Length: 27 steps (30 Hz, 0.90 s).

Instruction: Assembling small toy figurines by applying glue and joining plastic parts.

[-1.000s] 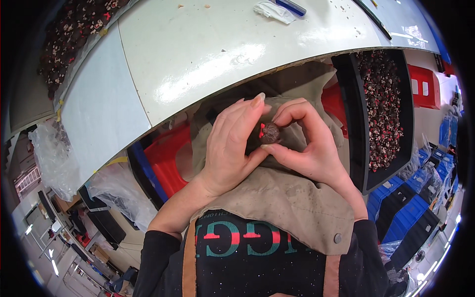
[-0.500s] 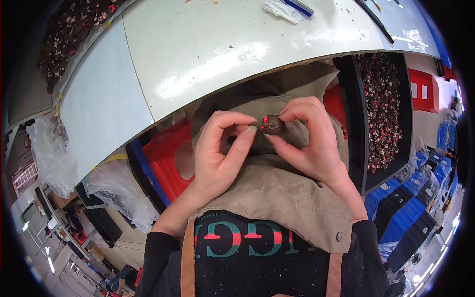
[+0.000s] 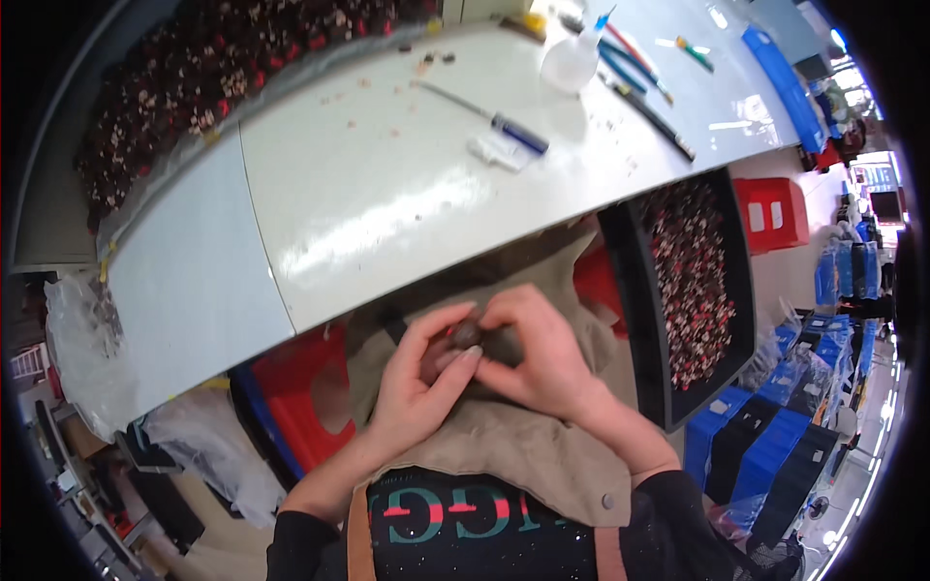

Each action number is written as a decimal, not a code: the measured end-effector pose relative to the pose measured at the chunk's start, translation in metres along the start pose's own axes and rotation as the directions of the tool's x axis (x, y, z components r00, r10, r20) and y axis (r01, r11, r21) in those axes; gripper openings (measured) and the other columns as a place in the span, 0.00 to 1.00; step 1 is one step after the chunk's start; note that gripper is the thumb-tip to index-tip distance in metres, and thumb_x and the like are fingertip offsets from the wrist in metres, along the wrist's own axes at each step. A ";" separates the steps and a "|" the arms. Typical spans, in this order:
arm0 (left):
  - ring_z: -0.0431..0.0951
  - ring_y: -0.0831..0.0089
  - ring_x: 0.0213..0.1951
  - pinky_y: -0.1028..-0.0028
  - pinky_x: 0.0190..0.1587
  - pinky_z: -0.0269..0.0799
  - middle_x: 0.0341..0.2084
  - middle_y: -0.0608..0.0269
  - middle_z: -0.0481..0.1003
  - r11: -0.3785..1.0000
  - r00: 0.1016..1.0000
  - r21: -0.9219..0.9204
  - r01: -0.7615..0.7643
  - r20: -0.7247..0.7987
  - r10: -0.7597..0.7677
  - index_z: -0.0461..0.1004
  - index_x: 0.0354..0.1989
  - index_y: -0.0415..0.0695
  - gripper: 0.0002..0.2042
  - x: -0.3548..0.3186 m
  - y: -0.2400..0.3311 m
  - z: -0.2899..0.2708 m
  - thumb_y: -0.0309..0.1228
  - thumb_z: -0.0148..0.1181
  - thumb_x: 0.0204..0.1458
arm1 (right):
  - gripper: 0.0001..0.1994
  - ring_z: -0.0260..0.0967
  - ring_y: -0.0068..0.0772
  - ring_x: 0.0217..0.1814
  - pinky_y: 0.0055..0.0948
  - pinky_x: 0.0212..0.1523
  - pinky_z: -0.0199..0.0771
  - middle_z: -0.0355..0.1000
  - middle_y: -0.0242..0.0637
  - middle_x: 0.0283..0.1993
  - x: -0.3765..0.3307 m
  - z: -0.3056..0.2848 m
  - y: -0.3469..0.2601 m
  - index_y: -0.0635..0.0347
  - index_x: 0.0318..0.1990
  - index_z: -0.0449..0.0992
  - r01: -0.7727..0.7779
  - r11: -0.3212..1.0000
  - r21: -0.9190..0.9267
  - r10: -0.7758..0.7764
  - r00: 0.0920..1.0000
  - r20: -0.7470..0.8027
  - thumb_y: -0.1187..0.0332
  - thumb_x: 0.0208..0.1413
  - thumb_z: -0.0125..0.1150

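Observation:
A small, rounded dark brown piece (image 3: 466, 335) with a bit of red sits between my two hands above my lap. My left hand (image 3: 423, 373) closes on it with thumb and fingers from the left. From the right, my right hand (image 3: 542, 358) has its index finger and thumb curled round the piece's edge. Fingers cover much of the piece, so its full shape is hidden. Beneath both hands lies a brown apron (image 3: 523, 441).
A white table (image 3: 387, 194) stands ahead, bearing a blue-handled screwdriver (image 3: 518, 133), a white crumpled scrap (image 3: 497, 152) and a white bottle (image 3: 568, 66). Many similar pieces (image 3: 223, 68) fill the far left. A black crate (image 3: 635, 320) of small pieces is at right, near red stools (image 3: 770, 213).
The piece, pinched in my right hand before, has moved left into my left fingers, and my hands have come together. The view has tilted up, showing more of the table.

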<state>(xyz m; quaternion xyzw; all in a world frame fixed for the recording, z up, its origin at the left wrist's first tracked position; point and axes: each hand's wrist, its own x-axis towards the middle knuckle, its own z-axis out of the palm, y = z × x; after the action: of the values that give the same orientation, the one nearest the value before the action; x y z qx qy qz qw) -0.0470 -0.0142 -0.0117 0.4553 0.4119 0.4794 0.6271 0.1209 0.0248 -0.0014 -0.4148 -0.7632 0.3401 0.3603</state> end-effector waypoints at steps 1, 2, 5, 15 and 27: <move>0.67 0.72 0.54 0.72 0.53 0.68 0.52 0.58 0.64 0.996 0.998 -0.066 0.057 -0.008 -0.057 0.61 0.58 0.39 0.19 0.003 0.000 -0.001 0.20 0.50 0.56 | 0.18 0.68 0.41 0.40 0.32 0.40 0.70 0.67 0.41 0.38 0.002 -0.002 -0.003 0.62 0.38 0.68 -0.052 0.998 0.035 0.050 0.998 0.046 0.76 0.39 0.69; 0.67 0.73 0.53 0.72 0.54 0.68 0.51 0.58 0.65 0.984 0.992 -0.130 0.123 -0.013 -0.126 0.60 0.58 0.39 0.19 0.002 0.001 -0.004 0.21 0.48 0.58 | 0.18 0.68 0.41 0.40 0.32 0.40 0.70 0.67 0.41 0.38 0.007 -0.007 -0.007 0.62 0.38 0.68 -0.036 0.999 0.020 0.036 0.999 0.040 0.76 0.39 0.69; 0.70 0.67 0.52 0.70 0.54 0.69 0.51 0.55 0.66 0.909 0.971 -0.343 0.237 0.045 -0.237 0.55 0.62 0.42 0.19 0.003 0.002 -0.009 0.27 0.44 0.62 | 0.15 0.69 0.36 0.39 0.28 0.38 0.70 0.69 0.39 0.39 0.027 -0.037 -0.010 0.62 0.38 0.71 0.014 1.000 0.018 -0.017 0.983 0.185 0.76 0.42 0.68; 0.72 0.66 0.51 0.72 0.51 0.70 0.53 0.54 0.64 0.850 0.907 -0.324 0.415 0.218 -0.360 0.52 0.64 0.44 0.22 0.002 0.004 -0.017 0.28 0.44 0.62 | 0.08 0.70 0.42 0.42 0.32 0.43 0.69 0.71 0.44 0.40 0.109 -0.150 0.085 0.64 0.41 0.73 -0.022 0.671 -0.741 -0.164 0.970 -0.177 0.73 0.54 0.56; 0.73 0.78 0.43 0.79 0.45 0.69 0.52 0.60 0.65 0.866 0.886 -0.239 0.439 0.277 -0.372 0.53 0.65 0.45 0.23 -0.004 0.018 -0.022 0.29 0.48 0.61 | 0.16 0.71 0.30 0.42 0.28 0.46 0.70 0.72 0.40 0.45 0.102 -0.174 0.122 0.60 0.54 0.70 -0.068 0.704 -0.707 -0.126 0.968 -0.218 0.68 0.59 0.54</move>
<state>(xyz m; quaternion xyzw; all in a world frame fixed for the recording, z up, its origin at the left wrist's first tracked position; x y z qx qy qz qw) -0.0724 -0.0120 0.0004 0.3097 0.3500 0.3380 0.8169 0.2729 0.2043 0.0149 -0.5484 -0.7898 -0.0405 0.2716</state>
